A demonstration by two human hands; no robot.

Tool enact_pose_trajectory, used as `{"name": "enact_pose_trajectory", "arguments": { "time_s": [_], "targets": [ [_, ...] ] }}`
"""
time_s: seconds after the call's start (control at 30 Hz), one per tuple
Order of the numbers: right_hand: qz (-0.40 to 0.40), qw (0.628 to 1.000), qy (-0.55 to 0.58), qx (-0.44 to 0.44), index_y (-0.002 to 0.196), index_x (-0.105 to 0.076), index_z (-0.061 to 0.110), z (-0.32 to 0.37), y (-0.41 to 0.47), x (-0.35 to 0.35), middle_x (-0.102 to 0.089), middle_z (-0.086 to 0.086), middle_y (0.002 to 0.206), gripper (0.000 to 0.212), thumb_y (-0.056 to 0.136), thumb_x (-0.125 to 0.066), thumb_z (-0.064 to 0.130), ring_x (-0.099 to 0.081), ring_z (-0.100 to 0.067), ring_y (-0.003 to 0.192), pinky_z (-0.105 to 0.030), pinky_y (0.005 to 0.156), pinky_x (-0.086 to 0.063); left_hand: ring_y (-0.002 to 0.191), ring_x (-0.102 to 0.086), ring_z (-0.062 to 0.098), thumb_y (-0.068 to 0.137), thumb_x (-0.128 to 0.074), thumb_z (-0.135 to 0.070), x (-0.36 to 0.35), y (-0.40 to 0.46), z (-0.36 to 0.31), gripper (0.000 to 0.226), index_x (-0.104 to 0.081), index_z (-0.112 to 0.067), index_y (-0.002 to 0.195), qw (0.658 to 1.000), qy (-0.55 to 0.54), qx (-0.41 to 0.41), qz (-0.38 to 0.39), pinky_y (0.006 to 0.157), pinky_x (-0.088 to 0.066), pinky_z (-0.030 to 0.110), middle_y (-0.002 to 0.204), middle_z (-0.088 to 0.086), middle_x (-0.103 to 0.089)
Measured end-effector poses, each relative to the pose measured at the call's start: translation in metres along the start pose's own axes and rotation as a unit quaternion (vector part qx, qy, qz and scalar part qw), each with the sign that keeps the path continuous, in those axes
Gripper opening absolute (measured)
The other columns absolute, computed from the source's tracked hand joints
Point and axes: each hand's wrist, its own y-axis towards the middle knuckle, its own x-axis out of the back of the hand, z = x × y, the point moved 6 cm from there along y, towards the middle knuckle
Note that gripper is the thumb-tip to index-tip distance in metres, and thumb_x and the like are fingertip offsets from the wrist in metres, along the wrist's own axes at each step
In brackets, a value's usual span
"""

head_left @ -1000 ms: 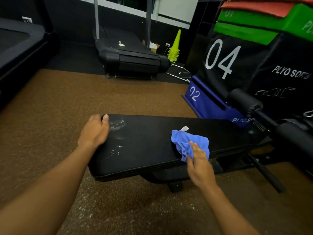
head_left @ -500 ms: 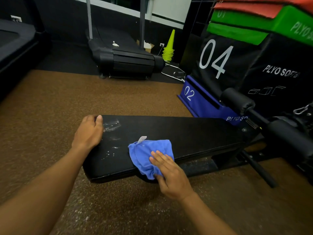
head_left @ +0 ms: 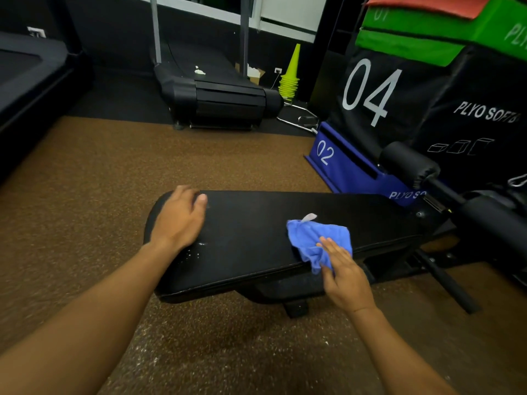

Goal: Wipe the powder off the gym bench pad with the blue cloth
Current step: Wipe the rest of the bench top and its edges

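Since half a second ago the blue cloth went from mid-pad back toward the right part of the bench pad, right hand with it; powder smear by the left thumb no longer visible, left hand now covers that spot. Cloth: bright blue, crumpled, small white tag sticking up at its upper edge, lower corner draped over the pad's near edge. Powder: few white specks left on the black pad, lower right of the left wrist. Right fingers straight, pressing flat on the cloth's lower right part, cloth under and beyond the fingertips, not clenched round it. Left hand flat at the pad's left end, fingers relaxed, thumb out, grasping nothing, well apart from the cloth. Bench sits centre frame on brown floor. Treadmill upper centre, yellow-green cones beside it, black plyo box marked 04 upper right.
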Motion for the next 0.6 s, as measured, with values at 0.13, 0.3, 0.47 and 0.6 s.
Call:
{"name": "enact_pose_trajectory", "arguments": {
  "time_s": [0.13,0.3,0.47,0.6],
  "targets": [
    [-0.006,0.986,-0.021,-0.163,0.151,-0.041,0.016,-0.044,0.001,0.021,-0.042,-0.004,0.155,0.054,0.098,-0.054,0.019,-0.039,-0.021,0.143,-0.033,0.113,-0.033,0.127,-0.055,0.02,0.103,-0.048,-0.035,-0.039,-0.025,-0.079,0.037,-0.064,-0.013,0.128,0.99,-0.014,-0.108,0.091,0.106,-0.037,0.028,0.134,0.004,-0.062],
    [-0.023,0.969,0.007,-0.248,0.153,-0.034,0.014,-0.028,-0.002,0.015,-0.03,-0.009,0.162,0.056,0.102,-0.05,0.029,-0.034,-0.028,0.146,-0.038,0.114,-0.031,0.108,-0.063,0.019,0.104,-0.037,-0.046,-0.081,-0.061,-0.145,0.04,-0.067,-0.023,0.116,0.969,-0.043,-0.138,0.201,0.093,-0.05,0.041,0.117,-0.001,-0.069],
    [-0.015,0.99,0.062,-0.126,0.154,-0.034,0.015,0.045,-0.024,-0.019,-0.03,-0.006,0.161,0.062,0.097,-0.049,0.033,-0.031,-0.022,0.147,-0.036,0.117,-0.031,0.1,-0.064,0.022,0.102,-0.036,-0.045,-0.103,-0.076,-0.16,0.037,-0.065,-0.022,0.098,0.97,-0.07,-0.131,0.195,0.084,-0.05,0.037,0.108,-0.001,-0.07],
    [-0.002,0.997,0.074,-0.01,0.146,-0.047,0.008,0.067,-0.031,-0.024,-0.045,-0.008,0.153,0.059,0.09,-0.049,0.025,-0.034,-0.018,0.145,-0.044,0.118,-0.031,0.095,-0.064,0.012,0.097,-0.031,-0.053,-0.12,-0.086,-0.162,0.044,-0.065,-0.025,0.1,0.966,-0.079,-0.113,0.218,0.086,-0.053,0.038,0.106,-0.008,-0.069]
  ]
}}
